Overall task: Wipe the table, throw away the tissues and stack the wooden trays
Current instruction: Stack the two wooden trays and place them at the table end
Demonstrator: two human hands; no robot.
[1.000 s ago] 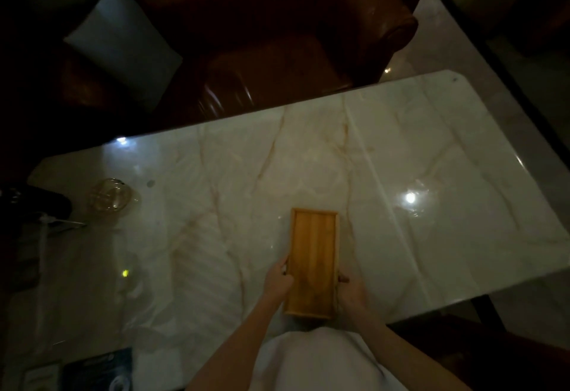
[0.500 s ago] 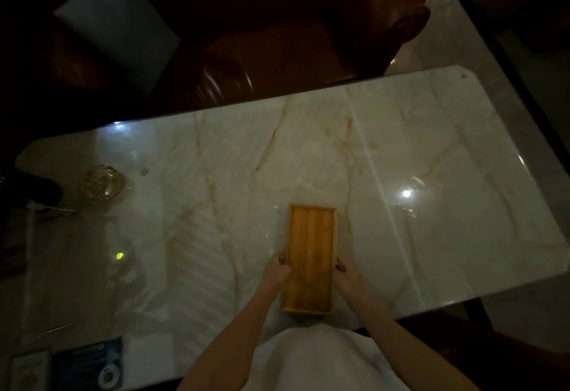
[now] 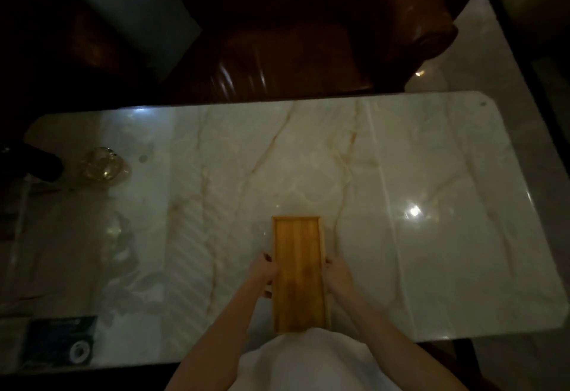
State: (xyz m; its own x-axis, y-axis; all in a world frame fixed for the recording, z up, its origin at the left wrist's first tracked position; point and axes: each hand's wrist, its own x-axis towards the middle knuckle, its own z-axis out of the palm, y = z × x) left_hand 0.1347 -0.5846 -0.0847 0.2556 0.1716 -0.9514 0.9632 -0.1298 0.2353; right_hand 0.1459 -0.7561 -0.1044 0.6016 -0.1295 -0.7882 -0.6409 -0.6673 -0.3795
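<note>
A long rectangular wooden tray (image 3: pixel 298 270) lies lengthwise on the white marble table (image 3: pixel 431 174), near its front edge. My left hand (image 3: pixel 263 270) grips the tray's left long side, and my right hand (image 3: pixel 336 272) grips its right long side. Whether another tray sits under it cannot be made out. No tissue shows on the table.
A glass ashtray (image 3: pixel 103 164) stands at the table's far left, next to a dark object (image 3: pixel 40 162). A dark packet (image 3: pixel 60 343) lies at the front left corner. A brown leather armchair (image 3: pixel 293 29) with a grey cushion (image 3: pixel 138 11) stands behind the table.
The view has swung so the table sits squarer in it. Both hands keep their hold on the tray's sides, and the tray stays near the front edge.
</note>
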